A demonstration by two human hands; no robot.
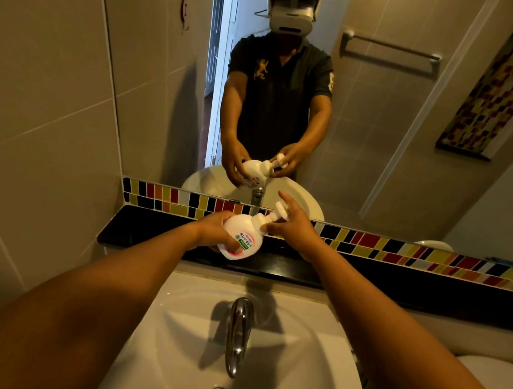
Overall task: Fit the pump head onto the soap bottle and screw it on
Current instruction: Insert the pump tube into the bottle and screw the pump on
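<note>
Bottle pos: soap bottle (241, 236) held in air over black ledge (153, 236), tilted w/ neck toward 2 o'clock, base toward 8 o'clock; sits btwn both hands, at 12 o'clock from tap (238, 334).
L hand: left hand (216, 230) at 9 o'clock of bottle, wrapped round its body, fingers under base end, thumb side on top. Grasping bottle.
Pump pos: pump head (274, 216) on bottle neck, nozzle pointing to 1 o'clock; at 2 o'clock from bottle body.
R hand: right hand (295, 228) at 3 o'clock of pump, fingertips pinching collar where pump meets neck, index finger stretched up past nozzle. Grasping pump head.
Hidden: collar thread covered by R fingers, can't tell how far it's seated; far side of bottle behind L palm; label text upside down, too small to read.
Arm pose: both forearms reach fwd from bottom corners, converging over sink (280, 333); L forearm in from 7 o'clock, R from 5 o'clock, wrists about level.
Mirror: mirror (371, 118) above tile strip (403, 249) shows same grip from front; the person's upper arms cut off at frame edge.
</note>
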